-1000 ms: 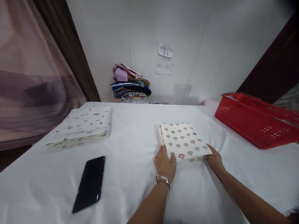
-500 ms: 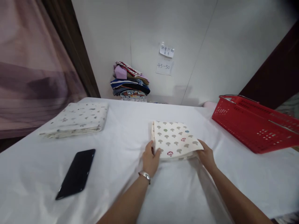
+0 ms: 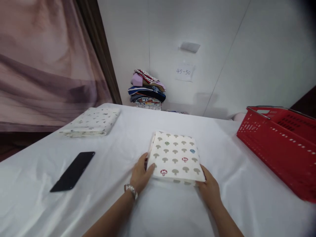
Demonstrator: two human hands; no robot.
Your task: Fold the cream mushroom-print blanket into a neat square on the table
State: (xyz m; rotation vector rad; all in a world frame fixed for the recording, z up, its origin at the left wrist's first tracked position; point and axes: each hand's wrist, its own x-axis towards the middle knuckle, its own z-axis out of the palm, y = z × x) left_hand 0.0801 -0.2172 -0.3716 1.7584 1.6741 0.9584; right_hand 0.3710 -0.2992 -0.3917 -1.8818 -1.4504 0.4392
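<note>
A folded white cloth with a mushroom print [image 3: 174, 154] lies in front of me, mostly grey mushrooms with a few red, green and blue ones. My left hand [image 3: 141, 173] grips its near left corner, thumb on top and fingers tucked underneath; a silver bracelet circles that wrist. At the near right corner, my right hand [image 3: 209, 187] has hold of the edge, its fingers partly hidden below the cloth.
A second folded cloth [image 3: 95, 121] lies at the far left, with a black phone [image 3: 73, 171] nearer me. On the right stands a red plastic basket [image 3: 278, 144]. Stacked folded fabrics [image 3: 147, 90] rest by the wall behind the white-covered table [image 3: 118, 161].
The mushroom-print cloth and both hands have come nearer to me and now appear lower left. My view has turned too, so the basket and wall signs appear further right.
</note>
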